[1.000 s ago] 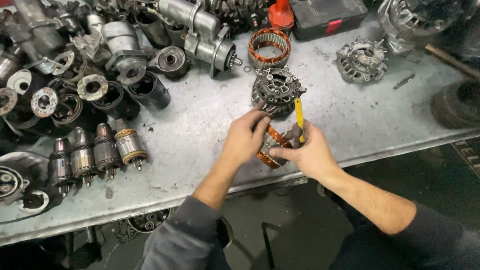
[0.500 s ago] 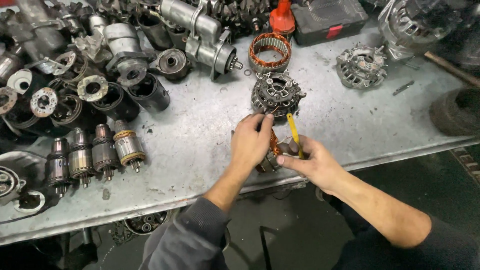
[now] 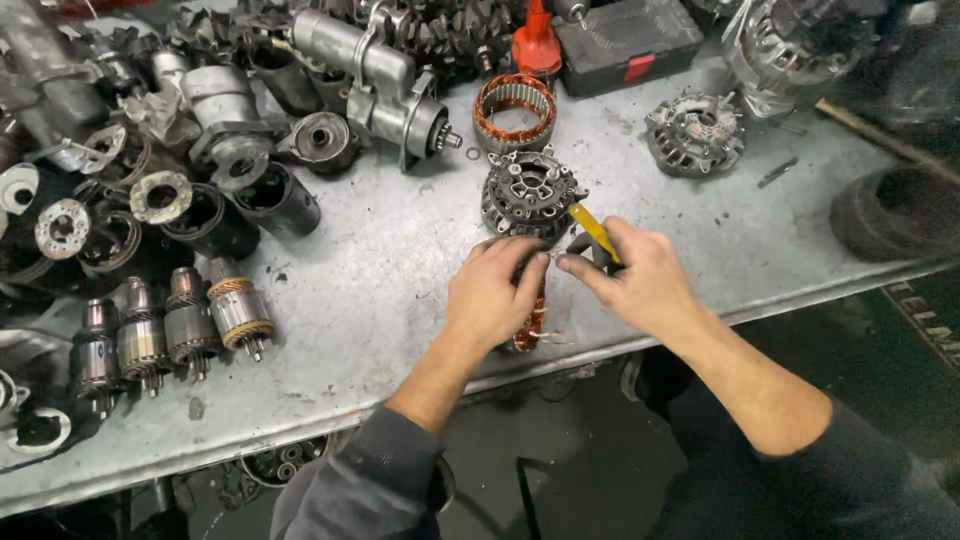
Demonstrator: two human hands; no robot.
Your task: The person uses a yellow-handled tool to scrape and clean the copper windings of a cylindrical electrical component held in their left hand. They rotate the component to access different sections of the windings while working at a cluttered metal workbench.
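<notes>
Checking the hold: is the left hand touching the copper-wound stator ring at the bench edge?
Touching. The head view shows the left hand wrapped over the copper-wound stator ring, fingers covering its top.

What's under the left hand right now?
Under the left hand a copper-wound ring shows at its lower edge, loose wire ends poking toward the bench edge. The hand covers the rest. The right hand holds a yellow-handled tool beside it.

Hands [image 3: 570, 285] grip copper-wound stator [image 3: 530, 325] (yellow-handled tool [image 3: 597, 233] in right).
</notes>
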